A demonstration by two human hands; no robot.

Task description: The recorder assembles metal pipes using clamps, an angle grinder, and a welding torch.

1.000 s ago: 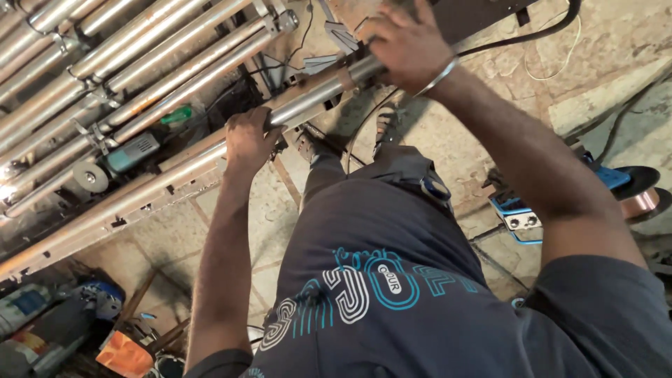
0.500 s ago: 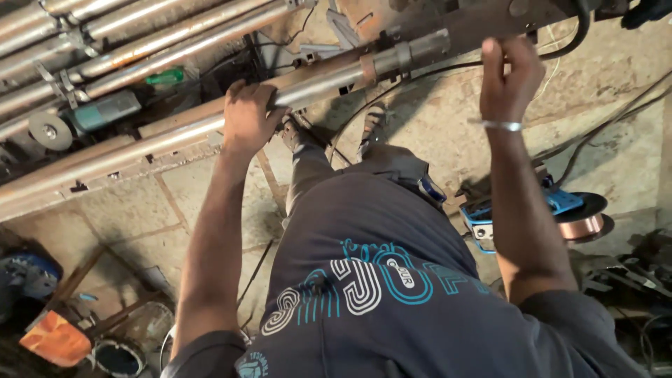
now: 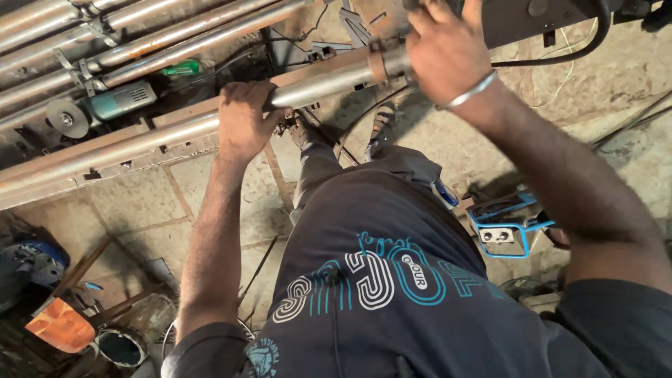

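Observation:
A long shiny steel pipe [image 3: 119, 147] runs from the lower left up toward the top middle, resting on a rusty frame. My left hand [image 3: 243, 120] is wrapped around it near its middle. My right hand [image 3: 448, 50], with a metal bangle on the wrist, grips the pipe's far end [image 3: 334, 77] where it meets a dark machine [image 3: 532, 17] at the top. My dark printed shirt fills the lower middle of the view.
More steel pipes [image 3: 140, 31] lie stacked at the upper left. An angle grinder [image 3: 98, 108] and a green-handled tool [image 3: 180, 68] lie between them and the held pipe. A blue-framed tool [image 3: 505, 224] sits on the stone floor at right. An orange object [image 3: 61, 325] and a round can [image 3: 120, 346] are at lower left.
My right hand has moved left and down along the machine onto the pipe's end. My left hand keeps its grip on the pipe. The view has shifted slightly.

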